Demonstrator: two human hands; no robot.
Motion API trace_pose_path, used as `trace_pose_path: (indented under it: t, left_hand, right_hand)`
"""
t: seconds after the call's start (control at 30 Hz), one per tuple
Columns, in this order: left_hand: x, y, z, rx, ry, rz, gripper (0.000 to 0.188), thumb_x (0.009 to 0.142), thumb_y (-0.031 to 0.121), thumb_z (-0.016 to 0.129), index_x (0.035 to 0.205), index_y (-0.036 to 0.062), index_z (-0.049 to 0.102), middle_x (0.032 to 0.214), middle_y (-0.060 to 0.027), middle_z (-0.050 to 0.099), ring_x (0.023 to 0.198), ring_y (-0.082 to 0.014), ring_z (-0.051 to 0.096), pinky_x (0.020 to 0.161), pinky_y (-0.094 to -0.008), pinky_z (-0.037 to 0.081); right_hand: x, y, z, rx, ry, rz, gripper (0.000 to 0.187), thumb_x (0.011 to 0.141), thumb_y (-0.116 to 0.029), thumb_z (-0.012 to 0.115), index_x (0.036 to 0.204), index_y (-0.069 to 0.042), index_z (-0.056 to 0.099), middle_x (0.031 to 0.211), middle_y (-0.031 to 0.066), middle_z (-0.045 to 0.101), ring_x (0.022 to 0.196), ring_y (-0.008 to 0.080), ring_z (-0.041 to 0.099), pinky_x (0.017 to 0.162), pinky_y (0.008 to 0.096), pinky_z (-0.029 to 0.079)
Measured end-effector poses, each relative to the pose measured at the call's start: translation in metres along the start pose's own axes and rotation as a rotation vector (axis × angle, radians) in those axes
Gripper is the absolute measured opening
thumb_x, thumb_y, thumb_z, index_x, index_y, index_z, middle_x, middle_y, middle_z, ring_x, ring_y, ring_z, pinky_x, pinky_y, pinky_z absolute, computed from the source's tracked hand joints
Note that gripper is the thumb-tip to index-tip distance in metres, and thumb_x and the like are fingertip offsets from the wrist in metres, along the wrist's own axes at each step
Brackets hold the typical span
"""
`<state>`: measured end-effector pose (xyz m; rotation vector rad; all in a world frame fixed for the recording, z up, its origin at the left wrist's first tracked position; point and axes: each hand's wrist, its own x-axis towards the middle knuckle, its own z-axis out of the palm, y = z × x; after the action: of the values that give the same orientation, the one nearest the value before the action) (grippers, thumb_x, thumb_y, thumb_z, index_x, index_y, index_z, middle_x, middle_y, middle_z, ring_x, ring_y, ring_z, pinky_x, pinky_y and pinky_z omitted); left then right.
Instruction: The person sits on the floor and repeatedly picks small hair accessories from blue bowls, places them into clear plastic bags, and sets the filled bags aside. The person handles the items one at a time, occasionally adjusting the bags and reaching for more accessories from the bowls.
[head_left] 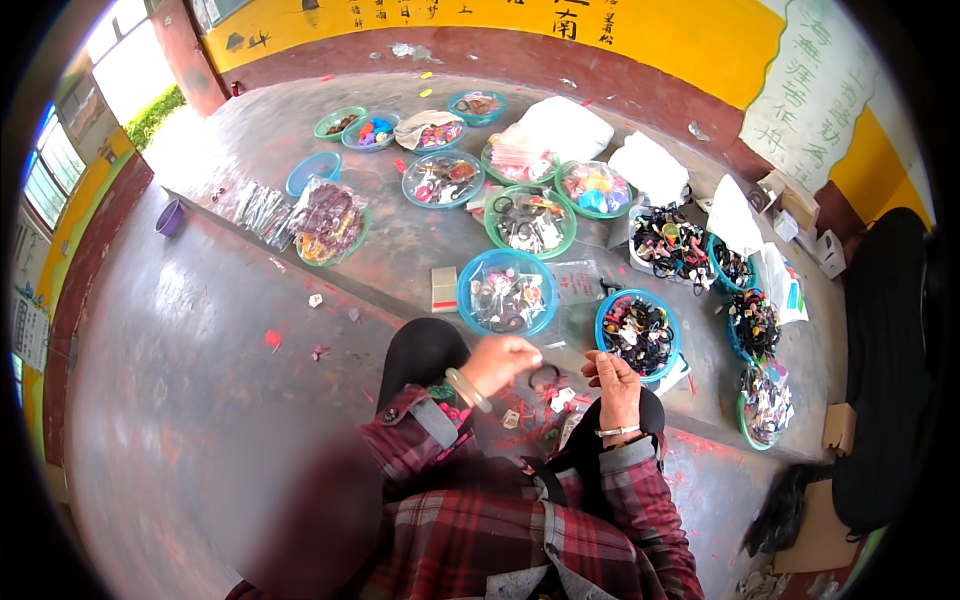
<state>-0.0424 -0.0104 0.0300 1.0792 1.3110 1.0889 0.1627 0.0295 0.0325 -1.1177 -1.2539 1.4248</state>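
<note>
My left hand [497, 364], with a pale bangle at its wrist, reaches in above my lap, its fingertips pinched together. A small dark loop [544, 375], like a hair tie, shows just below those fingertips; whether it hangs from them or lies lower I cannot tell. My right hand [616, 388], wearing a silver bracelet, is raised beside the near blue basin, thumb and fingers drawn together. What its fingertips hold, if anything, is too small to make out. Ahead stand a blue basin [463, 308] of light-coloured small pieces and another blue basin [677, 343] of dark hair ties.
Several more basins stand farther off, including a green basin [489, 236]. White plastic bags [568, 128] lie behind them. A raised floor edge [385, 304] runs across in front of me. A small purple bucket [169, 219] stands left; black cloth [890, 370] hangs at right.
</note>
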Motion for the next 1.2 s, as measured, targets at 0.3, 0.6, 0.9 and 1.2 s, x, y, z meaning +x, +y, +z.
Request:
trace_pose_path:
  t: [0.3,0.6,0.9,1.2]
  left_hand:
    - [0.077,0.028,-0.079,-0.059,0.372,0.048,0.018,0.078,0.012,0.061,0.088,-0.0034,0.063,0.071,-0.006,0.062,0.052,-0.0102,0.054,0.044,-0.0242,0.044]
    - [0.142,-0.067,-0.1,-0.747,0.625,-0.122,0.013,0.081,0.005,0.057,0.092,-0.0026,0.056,0.083,-0.0136,0.06,0.069,-0.0208,0.06,0.058,-0.0271,0.051]
    - [0.121,-0.148,-0.127,-0.389,0.817,-0.313,0.019,0.082,0.013,0.055,0.09,-0.0046,0.058,0.075,-0.014,0.061,0.061,-0.0215,0.061,0.054,-0.0305,0.052]
    - [0.108,-0.216,-0.192,0.473,0.97,-0.442,0.047,0.067,0.033,0.068,0.098,-0.0017,0.061,0.084,-0.019,0.064,0.08,-0.0304,0.062,0.072,-0.0373,0.049]
  right_hand:
    - [0.003,-0.001,-0.004,0.0,-0.035,0.086,0.027,0.088,-0.023,0.052,0.085,0.002,0.064,0.067,0.0052,0.06,0.061,0.0101,0.054,0.056,0.0226,0.04]
    - [0.009,0.003,-0.005,0.058,-0.046,0.197,0.025,0.087,-0.019,0.054,0.082,0.003,0.064,0.067,0.0045,0.061,0.061,0.0094,0.054,0.058,0.0224,0.041]
    - [0.015,0.005,0.002,0.005,-0.086,0.253,0.025,0.088,-0.02,0.054,0.083,0.002,0.065,0.066,0.0036,0.061,0.06,0.0091,0.053,0.057,0.0218,0.041]
    - [0.02,0.008,0.012,-0.009,-0.169,0.28,0.026,0.088,-0.021,0.054,0.083,0.002,0.065,0.065,0.0037,0.06,0.06,0.0093,0.052,0.057,0.0223,0.039]
